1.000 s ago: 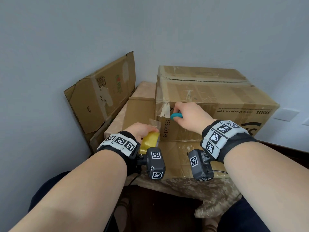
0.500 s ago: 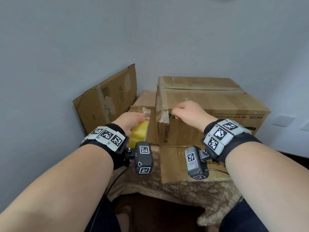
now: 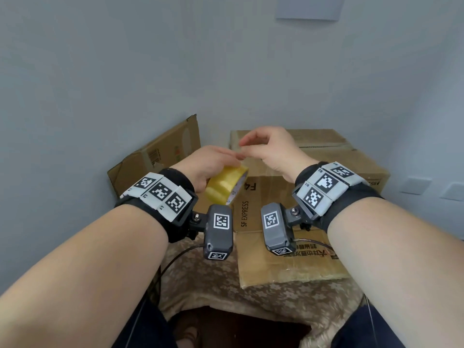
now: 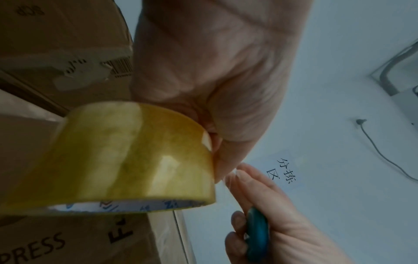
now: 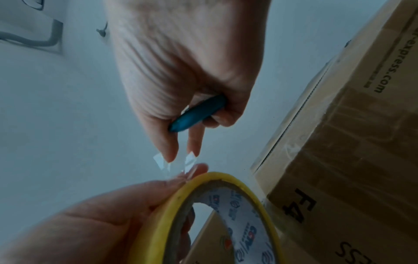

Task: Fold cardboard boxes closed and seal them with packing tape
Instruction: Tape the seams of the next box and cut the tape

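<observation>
My left hand [image 3: 221, 158] grips a yellow roll of packing tape [image 3: 227, 185] in front of the closed brown SF EXPRESS box [image 3: 326, 167]. The roll fills the left wrist view [image 4: 126, 157]. My right hand [image 3: 251, 146] meets the roll's top edge. In the right wrist view its thumb and forefinger touch the clear loose tape end [image 5: 189, 160] at the roll's rim [image 5: 226, 180]. Its lower fingers are curled round a blue-handled tool [image 5: 198, 113], which also shows in the left wrist view [image 4: 256, 230]. Old tape runs along the box's seams.
A flattened carton [image 3: 160, 156] leans on the wall at the left. A flat cardboard sheet [image 3: 288, 267] lies under the box on a patterned cloth [image 3: 213, 285]. Walls stand close behind and to the right, with sockets [image 3: 414, 185].
Both hands have risen from the box's front left corner and met in front of it. The left hand lifted the roll; the right hand left the corner and went to the tape end.
</observation>
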